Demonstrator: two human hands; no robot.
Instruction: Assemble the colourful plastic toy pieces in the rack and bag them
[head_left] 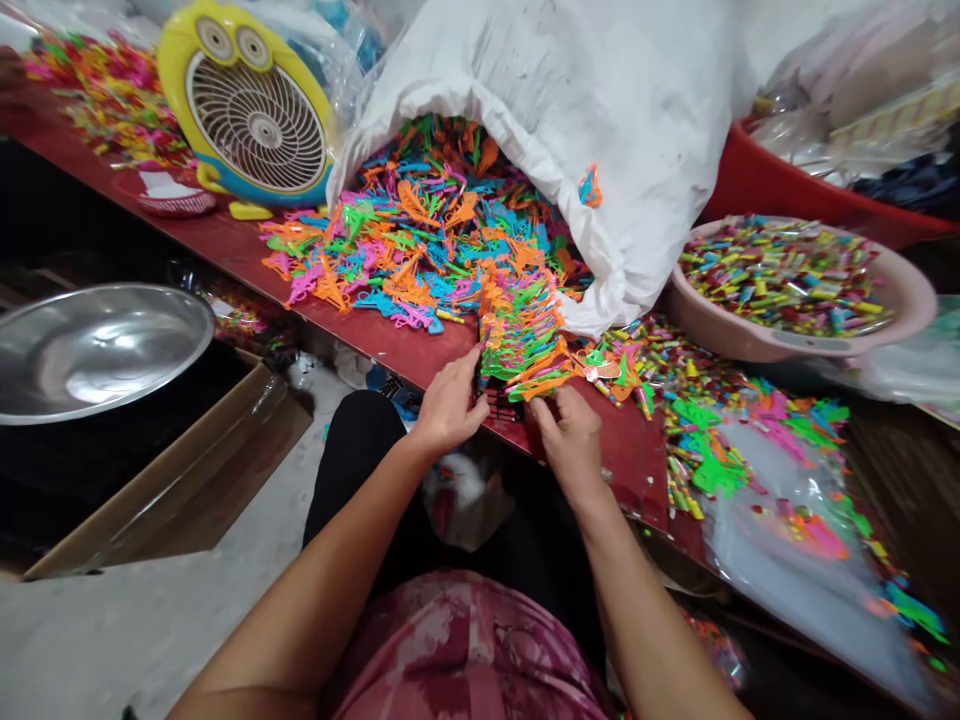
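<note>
On the red table (420, 350), a dark slotted rack (504, 403) holds rows of small, flat plastic pieces (525, 325) in orange, green and pink. My left hand (450, 402) lies along the rack's left side, fingers stretched out and thumb apart at its near corner. At the near right corner, my right hand (571, 435) is closed, its fingers curled by the front row; what they pinch is hidden. Behind the rack, a large heap of similar plastic pieces (420, 220) in blue, orange, pink and green spills from a white sack (600, 110).
A yellow fan (262, 125) and a small pink basket (176, 200) stand left. A pink basin (795, 345) of small coloured tubes is right, with loose tubes (682, 370) and clear plastic bags (795, 590) nearby. A metal bowl (105, 350) rests over a cardboard box (187, 480).
</note>
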